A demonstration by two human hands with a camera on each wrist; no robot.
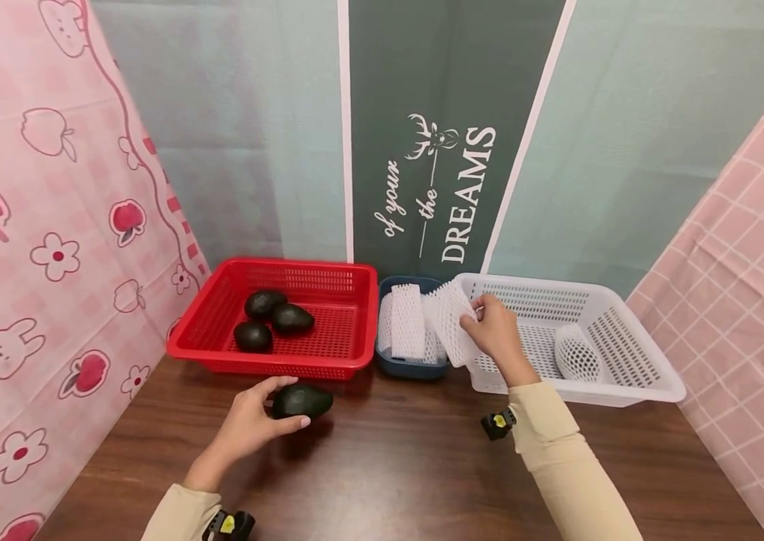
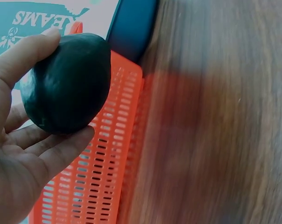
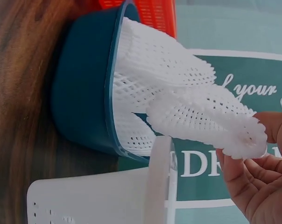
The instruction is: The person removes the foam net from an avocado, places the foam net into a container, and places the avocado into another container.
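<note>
you have soft, even light; a pale glare sits on the bench [image 1: 382, 481] below and right of your left grip [image 1: 255, 419], whose wrist view blurs the wood.

Brown table [image 1: 382, 466], pink side hangings [image 1: 84, 315], green backdrop [image 1: 415, 68], probably cloth

The avocado [image 1: 302, 401] has smooth skin with a soft shine. The foam net [image 1: 452, 323] looks soft and matt, and it is bumpy with little holes. The red basket [image 1: 253, 366] is shiny plastic. The white basket [image 1: 625, 392] and the blue box [image 3: 82, 79] look like smooth plastic. The desk [image 1: 382, 473] looks like shiny wood. The pink cloth [image 1: 16, 300] looks matt and a bit wrinkly.
</note>
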